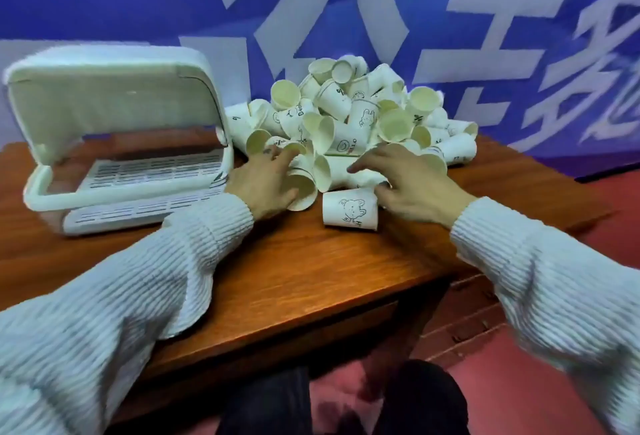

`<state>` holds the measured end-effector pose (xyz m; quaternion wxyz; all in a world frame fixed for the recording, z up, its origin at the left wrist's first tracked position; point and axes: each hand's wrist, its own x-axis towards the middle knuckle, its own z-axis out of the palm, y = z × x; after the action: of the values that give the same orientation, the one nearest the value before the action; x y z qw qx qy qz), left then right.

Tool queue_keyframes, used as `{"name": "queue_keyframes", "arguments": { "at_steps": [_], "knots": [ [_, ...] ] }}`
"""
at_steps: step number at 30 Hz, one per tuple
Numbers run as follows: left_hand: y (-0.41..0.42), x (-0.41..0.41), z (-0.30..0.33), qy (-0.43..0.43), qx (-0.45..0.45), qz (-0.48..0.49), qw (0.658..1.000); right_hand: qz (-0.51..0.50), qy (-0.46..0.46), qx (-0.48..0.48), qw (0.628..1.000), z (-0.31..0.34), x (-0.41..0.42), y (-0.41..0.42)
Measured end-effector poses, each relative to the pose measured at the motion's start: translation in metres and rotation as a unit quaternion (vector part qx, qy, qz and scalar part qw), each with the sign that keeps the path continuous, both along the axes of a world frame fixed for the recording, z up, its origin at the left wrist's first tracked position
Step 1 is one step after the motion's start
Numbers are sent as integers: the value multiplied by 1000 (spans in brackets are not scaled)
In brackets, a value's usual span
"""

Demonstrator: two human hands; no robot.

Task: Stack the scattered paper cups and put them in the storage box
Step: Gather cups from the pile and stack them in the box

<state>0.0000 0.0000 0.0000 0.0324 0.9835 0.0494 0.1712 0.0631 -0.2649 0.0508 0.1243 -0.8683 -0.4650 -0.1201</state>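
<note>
A heap of white paper cups (360, 112) with small drawings lies at the back of the wooden table (277, 278), most of them on their sides. One cup with a bear drawing (349, 213) lies apart at the front of the heap. My left hand (266, 181) reaches into the heap's left front with its fingers stretched out, touching cups there. To the right, my right hand (408, 185) has its fingers spread over the heap's front edge, just behind the bear cup. The white storage box (34, 192) stands at the left with its lid raised; no cups show inside.
A blue banner with large white characters (485, 19) hangs right behind the table. The table's front edge runs diagonally toward me, with my dark-trousered legs (346, 403) and a red floor (519, 382) below it. Bare wood lies between the box, the heap and the front edge.
</note>
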Motion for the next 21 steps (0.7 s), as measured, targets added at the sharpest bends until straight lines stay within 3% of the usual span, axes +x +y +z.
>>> {"name": "queue_keyframes", "arguments": {
  "at_steps": [4,9,17,21],
  "knots": [
    [-1,-8,5,-8,-4,11,1000,-3,22,-101,995,-2,-16,-11],
    [-3,-17,19,-60,-12,10,998,0,-83,-112,990,-8,-27,-12],
    [0,-48,53,-161,-46,9,986,-19,-109,79,991,3,-38,1],
    [13,-69,78,-223,-82,34,971,-26,-45,183,982,19,-34,31]
  ]
}}
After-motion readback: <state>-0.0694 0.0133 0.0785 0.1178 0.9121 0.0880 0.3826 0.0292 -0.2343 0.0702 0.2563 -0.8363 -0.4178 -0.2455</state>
